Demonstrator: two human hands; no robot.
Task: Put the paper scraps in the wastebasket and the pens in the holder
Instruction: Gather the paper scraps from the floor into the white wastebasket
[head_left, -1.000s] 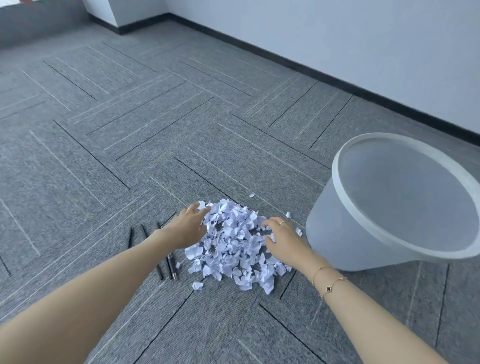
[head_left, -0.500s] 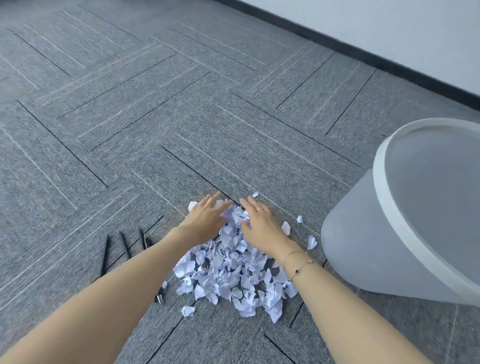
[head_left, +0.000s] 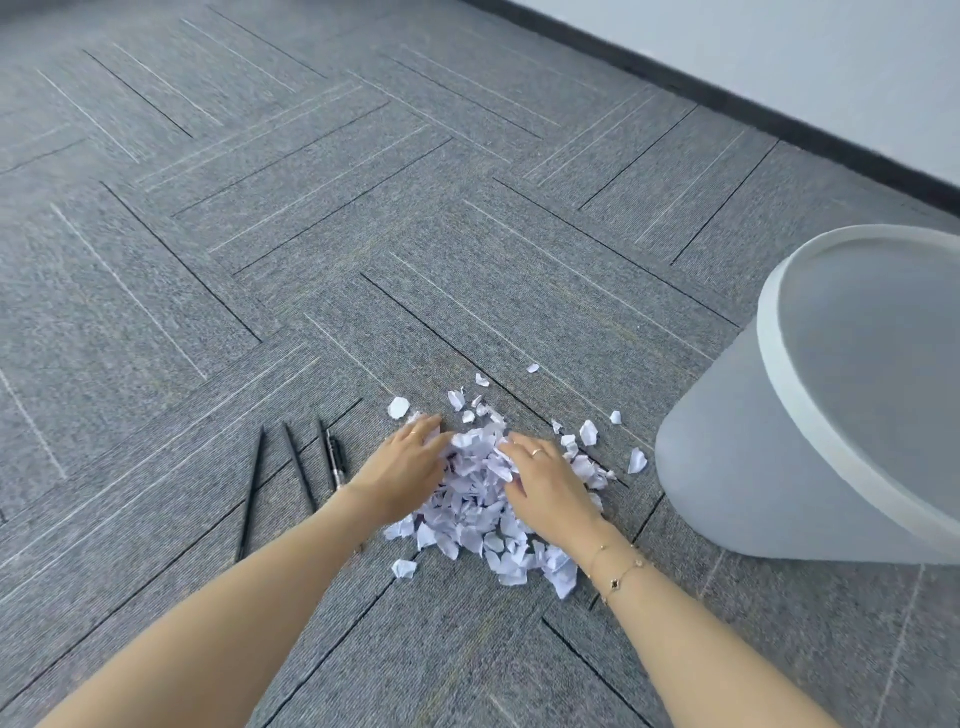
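Note:
A heap of white paper scraps lies on the grey carpet in front of me. My left hand presses into its left side and my right hand into its right side, fingers curled around a bunch of scraps between them. Several black pens lie side by side on the carpet just left of my left hand. The white wastebasket stands at the right, its mouth tilted toward me. No pen holder is in view.
Loose scraps are scattered between the heap and the wastebasket, and one scrap lies beyond my left hand. A white wall with a dark baseboard runs along the back right.
Both hands have drawn back from the far edge into the heap, squeezing scraps between them. Some scraps stay strewn beyond the fingers. The view has shifted left, so the wastebasket sits farther right.

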